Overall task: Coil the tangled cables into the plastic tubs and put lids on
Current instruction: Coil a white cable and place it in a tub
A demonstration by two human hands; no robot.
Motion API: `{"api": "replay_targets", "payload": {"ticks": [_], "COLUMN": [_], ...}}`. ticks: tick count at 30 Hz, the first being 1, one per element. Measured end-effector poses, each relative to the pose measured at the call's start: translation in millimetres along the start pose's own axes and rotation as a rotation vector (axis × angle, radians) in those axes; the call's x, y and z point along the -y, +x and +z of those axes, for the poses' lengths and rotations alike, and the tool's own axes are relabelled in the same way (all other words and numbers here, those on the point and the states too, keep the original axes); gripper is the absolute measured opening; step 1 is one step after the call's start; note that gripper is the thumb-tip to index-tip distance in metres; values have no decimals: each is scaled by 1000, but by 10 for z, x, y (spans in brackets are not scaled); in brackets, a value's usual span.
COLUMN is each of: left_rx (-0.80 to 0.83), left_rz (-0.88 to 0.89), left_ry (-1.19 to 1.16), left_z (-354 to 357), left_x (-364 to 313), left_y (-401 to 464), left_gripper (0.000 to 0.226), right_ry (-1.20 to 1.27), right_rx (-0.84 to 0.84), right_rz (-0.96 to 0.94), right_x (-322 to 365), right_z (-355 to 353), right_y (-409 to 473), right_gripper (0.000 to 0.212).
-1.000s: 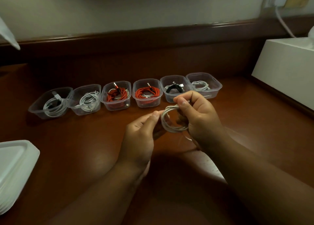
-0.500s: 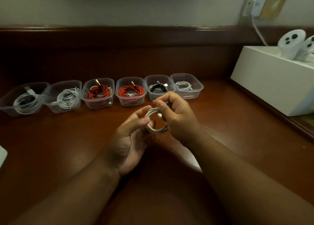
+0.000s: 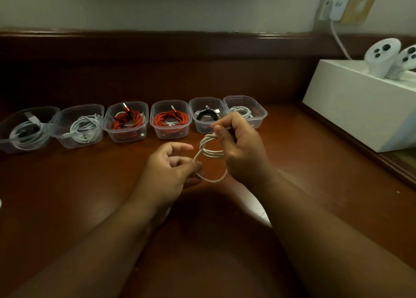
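Head view shows the right hand gripping a small white cable coil above the wooden desk, while the left hand pinches a loose strand looping down from it. Six clear tubs sit in a row beyond, each holding cable, none lidded. Probably one last turn remains; to finish well, feed the strand onto the coil at matching size, keeping the right-hand pinch firm so loops don't spring apart.

A dark reddish-brown wooden desk with a raised back ledge meets a pale wall. A white plug sits in a wall outlet, beside what may be a yellowish plate. Light is dim.
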State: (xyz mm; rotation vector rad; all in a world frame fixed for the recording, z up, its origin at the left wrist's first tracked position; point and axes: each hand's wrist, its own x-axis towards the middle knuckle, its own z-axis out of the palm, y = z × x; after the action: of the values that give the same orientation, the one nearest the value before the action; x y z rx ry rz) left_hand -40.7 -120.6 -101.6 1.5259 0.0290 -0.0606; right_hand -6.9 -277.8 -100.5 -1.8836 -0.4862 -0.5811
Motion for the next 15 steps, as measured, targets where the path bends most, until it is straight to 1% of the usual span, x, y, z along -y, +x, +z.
{"api": "replay_targets", "payload": {"ticks": [2,4,5,7,9,10,11,12,13,15], "left_rx": [35,31,25,4,-46,-77,-109,-131,-151,-170], "left_rz": [-37,25,80,250,446,508,521,488,435,327], "left_ry": [-63,24,97,269,380,392,370,315,248,57], "left_z": [-8,-26,-32,-35,-34,-36,-39,-34,-24,21], "left_x": [-22,-11,2,31,54,70,84,86,83,58], "left_y": [5,6,2,-20,-27,-24,-25,-31,-40,-65], "left_gripper": [19,15,15,15,14,13,11,8,7,13], "right_ry": [43,163,277,600,908,1035,1139,1224,1290,1375], "right_rx": [-53,-71,-66,-49,-20,1,22,33,36,25], "right_rz": [66,240,355,549,640,657,672,693,715,734], "right_x": [-17,-25,-24,-17,4,7,14,19,23,41], "right_z": [-43,-64,-72,-79,-75,-57,-29,1,26,64], "right_y": [39,74,83,97,97,91,80,71,58,38], "right_gripper": [18,16,15,19,25,29,34,38,42,45]}}
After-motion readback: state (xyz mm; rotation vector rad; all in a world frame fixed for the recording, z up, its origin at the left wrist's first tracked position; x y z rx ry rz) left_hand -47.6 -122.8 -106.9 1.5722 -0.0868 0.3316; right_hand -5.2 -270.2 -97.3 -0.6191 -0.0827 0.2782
